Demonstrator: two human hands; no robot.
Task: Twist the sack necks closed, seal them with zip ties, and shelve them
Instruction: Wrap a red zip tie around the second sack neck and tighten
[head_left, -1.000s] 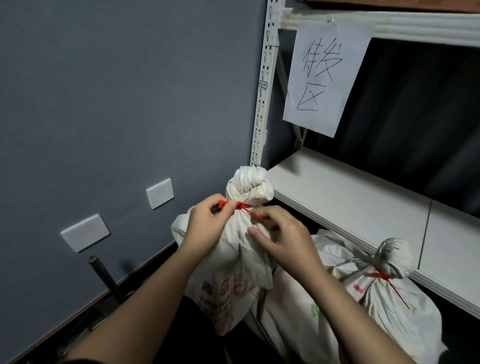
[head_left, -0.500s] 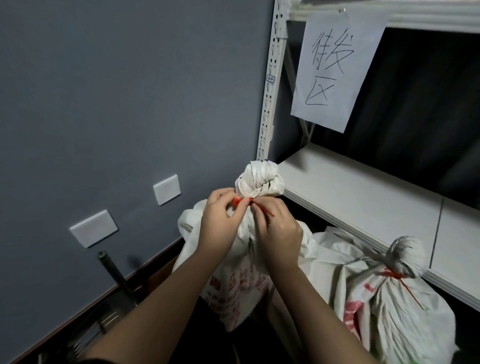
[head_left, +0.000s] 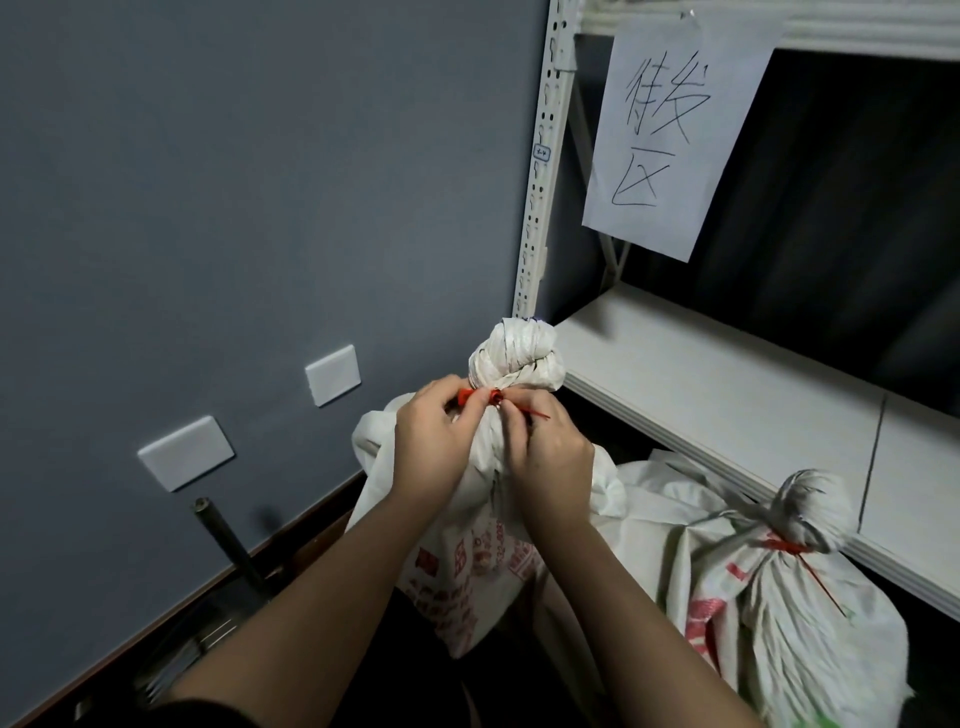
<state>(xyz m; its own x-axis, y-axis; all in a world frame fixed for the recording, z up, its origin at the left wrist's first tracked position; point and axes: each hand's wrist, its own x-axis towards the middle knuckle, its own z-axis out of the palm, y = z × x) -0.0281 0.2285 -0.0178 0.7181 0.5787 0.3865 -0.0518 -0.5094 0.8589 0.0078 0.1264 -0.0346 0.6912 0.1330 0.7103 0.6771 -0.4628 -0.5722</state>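
Note:
A white woven sack (head_left: 467, 582) with red print stands in front of me, its twisted neck (head_left: 514, 361) bunched into a knob. A red zip tie (head_left: 480, 397) circles the neck just below that knob. My left hand (head_left: 431, 447) pinches the tie's head on the left side of the neck. My right hand (head_left: 545, 457) grips the neck and pinches the tie's thin tail, which sticks out to the right. A second white sack (head_left: 800, 623) stands at lower right, its neck closed with its own red zip tie (head_left: 789, 548).
A white metal shelf (head_left: 727, 384) runs along the right, with a perforated upright post (head_left: 540, 171) and a handwritten paper sign (head_left: 670, 130) hanging from the rail above. A grey wall (head_left: 234, 208) with two white cover plates lies left. A dark metal rod (head_left: 228, 545) leans near the floor.
Both hands have closed in tight around the sack neck, and the right hand has shifted up onto the tie's tail. The view has swung slightly left and down.

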